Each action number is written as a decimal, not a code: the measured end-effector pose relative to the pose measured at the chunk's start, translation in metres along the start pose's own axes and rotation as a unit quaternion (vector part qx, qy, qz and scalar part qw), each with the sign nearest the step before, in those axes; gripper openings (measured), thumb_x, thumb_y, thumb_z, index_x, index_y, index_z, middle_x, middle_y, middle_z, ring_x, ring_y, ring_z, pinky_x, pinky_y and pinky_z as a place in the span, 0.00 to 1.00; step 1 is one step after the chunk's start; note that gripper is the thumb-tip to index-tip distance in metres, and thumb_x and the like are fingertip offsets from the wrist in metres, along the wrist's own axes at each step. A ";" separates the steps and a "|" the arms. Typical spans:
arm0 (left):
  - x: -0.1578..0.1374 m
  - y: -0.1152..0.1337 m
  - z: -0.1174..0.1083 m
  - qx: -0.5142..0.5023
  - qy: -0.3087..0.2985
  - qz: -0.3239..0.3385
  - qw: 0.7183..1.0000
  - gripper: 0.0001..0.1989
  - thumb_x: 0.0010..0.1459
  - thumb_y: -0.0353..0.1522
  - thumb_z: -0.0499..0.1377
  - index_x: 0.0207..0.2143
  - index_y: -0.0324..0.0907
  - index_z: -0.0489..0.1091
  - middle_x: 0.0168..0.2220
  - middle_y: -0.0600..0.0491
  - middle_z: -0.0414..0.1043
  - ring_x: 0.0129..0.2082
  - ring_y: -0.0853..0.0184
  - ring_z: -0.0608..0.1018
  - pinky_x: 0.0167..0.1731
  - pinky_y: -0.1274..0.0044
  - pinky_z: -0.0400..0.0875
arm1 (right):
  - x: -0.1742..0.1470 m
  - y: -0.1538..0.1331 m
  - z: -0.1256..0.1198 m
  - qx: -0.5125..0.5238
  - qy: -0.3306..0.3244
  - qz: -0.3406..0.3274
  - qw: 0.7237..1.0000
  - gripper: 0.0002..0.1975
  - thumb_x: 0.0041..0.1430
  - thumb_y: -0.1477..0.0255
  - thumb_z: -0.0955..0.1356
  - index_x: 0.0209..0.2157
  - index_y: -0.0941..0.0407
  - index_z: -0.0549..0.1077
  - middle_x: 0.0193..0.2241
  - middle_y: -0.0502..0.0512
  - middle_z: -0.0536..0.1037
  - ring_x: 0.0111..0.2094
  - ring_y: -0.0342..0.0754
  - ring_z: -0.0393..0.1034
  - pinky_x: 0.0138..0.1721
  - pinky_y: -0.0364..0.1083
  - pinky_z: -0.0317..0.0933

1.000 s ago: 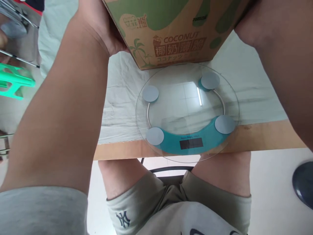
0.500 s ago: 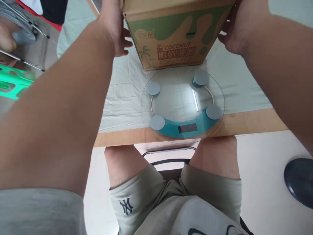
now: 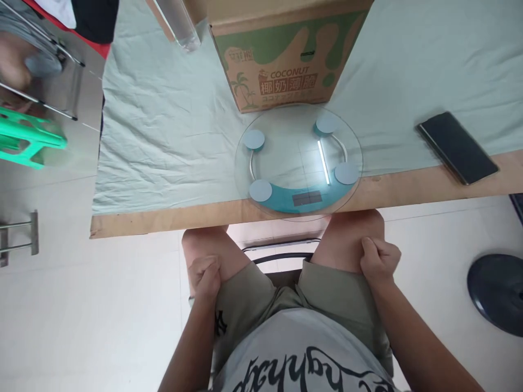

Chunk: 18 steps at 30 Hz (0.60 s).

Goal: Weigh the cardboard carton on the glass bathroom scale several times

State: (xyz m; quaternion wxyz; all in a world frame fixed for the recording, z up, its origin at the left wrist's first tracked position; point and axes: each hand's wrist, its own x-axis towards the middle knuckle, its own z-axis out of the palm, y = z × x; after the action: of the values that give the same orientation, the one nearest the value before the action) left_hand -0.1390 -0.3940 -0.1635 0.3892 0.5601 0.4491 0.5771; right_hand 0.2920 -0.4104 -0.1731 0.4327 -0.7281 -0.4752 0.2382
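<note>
**Both hands resting on the thighs, box standing behind the scale**

The left hand (image 3: 206, 275) is lying on the left thigh, its grip loosely clenched on nothing, the fingers curling in at the hem of the shorts (image 3: 261, 296). The right hand (image 3: 379, 261) is sitting on the right thigh in the same way, its grip closed into a loose fist and holding nothing. Both hands are staying below the edge of the counter (image 3: 163, 220), well apart from everything on it.

The coconut box (image 3: 286, 60) is standing upright on the pale green cloth (image 3: 163, 136) at the far side of the counter, its printed front facing the person. Just in front of it, the round glass scale (image 3: 298, 160) is lying flat, its far rim touching or nearly touching the box's lower edge and its near rim hanging slightly over the counter's edge. A dark phone (image 3: 456, 147) is lying face up to the right, near the counter's edge and well apart from the scale. A clear glass object (image 3: 180, 24) is standing left of the box.
</note>
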 end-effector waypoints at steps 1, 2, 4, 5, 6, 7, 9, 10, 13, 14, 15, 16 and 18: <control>-0.004 -0.011 -0.001 0.004 0.003 -0.014 1.000 0.29 0.79 0.41 0.70 0.29 0.39 0.62 0.21 0.66 0.49 0.20 0.79 0.55 0.21 0.85 0.55 | 0.001 0.010 0.004 -0.007 0.000 0.003 1.000 0.36 0.78 0.44 0.72 0.31 0.61 0.65 0.22 0.43 0.52 0.25 0.30 0.45 0.26 0.35 0.45; -0.005 -0.020 -0.003 0.008 0.007 -0.028 1.000 0.27 0.79 0.42 0.70 0.30 0.39 0.65 0.22 0.65 0.52 0.20 0.79 0.56 0.21 0.85 0.56 | 0.004 0.017 0.008 -0.012 0.000 0.004 1.000 0.36 0.78 0.44 0.72 0.31 0.61 0.64 0.22 0.42 0.52 0.25 0.30 0.45 0.27 0.35 0.45; -0.006 -0.033 -0.007 0.013 0.015 -0.044 0.999 0.25 0.79 0.44 0.70 0.33 0.38 0.68 0.23 0.63 0.55 0.21 0.79 0.58 0.22 0.85 0.58 | 0.010 0.027 0.012 -0.018 0.002 0.003 1.000 0.36 0.78 0.44 0.72 0.31 0.61 0.64 0.22 0.42 0.52 0.25 0.30 0.46 0.27 0.35 0.46; -0.006 -0.038 -0.010 0.014 0.017 -0.049 0.999 0.24 0.79 0.44 0.70 0.34 0.38 0.69 0.24 0.63 0.57 0.22 0.79 0.59 0.23 0.85 0.58 | 0.011 0.029 0.012 -0.020 0.002 0.000 1.000 0.36 0.78 0.44 0.72 0.31 0.61 0.64 0.22 0.42 0.53 0.25 0.30 0.46 0.27 0.35 0.47; -0.007 -0.041 -0.012 0.013 0.017 -0.052 0.998 0.24 0.79 0.45 0.70 0.35 0.38 0.70 0.24 0.63 0.57 0.22 0.79 0.59 0.23 0.85 0.59 | 0.012 0.032 0.011 -0.021 0.002 -0.002 1.000 0.36 0.78 0.44 0.72 0.31 0.61 0.65 0.22 0.42 0.53 0.25 0.30 0.46 0.27 0.35 0.47; -0.008 -0.043 -0.013 0.011 0.016 -0.053 0.998 0.24 0.79 0.45 0.70 0.36 0.37 0.71 0.25 0.63 0.58 0.22 0.79 0.59 0.23 0.85 0.60 | 0.012 0.034 0.010 -0.022 0.003 -0.004 1.000 0.36 0.78 0.44 0.72 0.31 0.61 0.65 0.22 0.42 0.53 0.25 0.30 0.46 0.27 0.35 0.46; -0.010 -0.046 -0.015 0.006 0.011 -0.051 0.999 0.23 0.79 0.44 0.70 0.35 0.38 0.70 0.24 0.62 0.58 0.22 0.79 0.59 0.23 0.85 0.59 | 0.011 0.037 0.008 -0.026 0.004 -0.003 1.000 0.36 0.78 0.44 0.72 0.31 0.61 0.65 0.22 0.43 0.53 0.25 0.31 0.46 0.27 0.35 0.47; -0.012 -0.047 -0.015 0.004 0.008 -0.049 0.999 0.23 0.79 0.43 0.70 0.35 0.38 0.70 0.24 0.62 0.58 0.22 0.79 0.59 0.23 0.85 0.58 | 0.010 0.039 0.007 -0.028 0.005 -0.001 1.000 0.36 0.78 0.44 0.72 0.31 0.61 0.65 0.23 0.43 0.53 0.25 0.31 0.47 0.27 0.35 0.47; -0.012 -0.045 -0.011 0.002 -0.005 -0.037 0.999 0.23 0.79 0.42 0.70 0.34 0.39 0.69 0.23 0.63 0.56 0.22 0.79 0.58 0.22 0.85 0.56 | 0.007 0.039 0.007 -0.025 0.007 0.002 1.000 0.36 0.78 0.44 0.72 0.31 0.61 0.65 0.23 0.43 0.54 0.25 0.31 0.47 0.28 0.35 0.48; -0.011 -0.042 -0.009 0.003 -0.010 -0.029 1.000 0.23 0.79 0.42 0.70 0.33 0.38 0.68 0.23 0.63 0.55 0.21 0.79 0.57 0.22 0.85 0.56 | 0.006 0.037 0.008 -0.020 0.008 0.000 1.000 0.36 0.78 0.44 0.73 0.31 0.61 0.65 0.23 0.43 0.53 0.25 0.31 0.47 0.28 0.35 0.47; -0.009 -0.037 -0.007 0.004 -0.017 -0.021 1.000 0.24 0.80 0.41 0.69 0.33 0.39 0.67 0.23 0.63 0.54 0.21 0.79 0.56 0.22 0.85 0.55 | 0.005 0.033 0.009 -0.013 0.011 -0.005 1.000 0.36 0.78 0.44 0.73 0.31 0.61 0.64 0.22 0.43 0.53 0.25 0.30 0.46 0.27 0.35 0.47; -0.004 -0.032 -0.006 0.006 -0.023 -0.012 1.000 0.25 0.80 0.40 0.69 0.31 0.39 0.66 0.22 0.63 0.54 0.21 0.79 0.56 0.21 0.85 0.54 | 0.005 0.028 0.009 -0.002 0.014 -0.013 1.000 0.36 0.78 0.44 0.73 0.30 0.61 0.63 0.22 0.43 0.52 0.25 0.30 0.46 0.27 0.35 0.46; 0.012 -0.018 -0.005 0.013 -0.037 0.007 0.999 0.28 0.80 0.41 0.68 0.29 0.39 0.63 0.21 0.64 0.52 0.21 0.79 0.56 0.21 0.85 0.54 | 0.007 0.012 0.009 0.030 0.024 -0.040 0.998 0.37 0.77 0.44 0.73 0.29 0.61 0.61 0.22 0.42 0.52 0.25 0.30 0.45 0.27 0.35 0.44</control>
State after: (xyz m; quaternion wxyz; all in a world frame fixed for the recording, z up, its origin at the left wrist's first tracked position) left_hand -0.1461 -0.3783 -0.1768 0.3943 0.5895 0.4375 0.5528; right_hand 0.2944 -0.4024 -0.1874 0.4750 -0.7006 -0.4860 0.2177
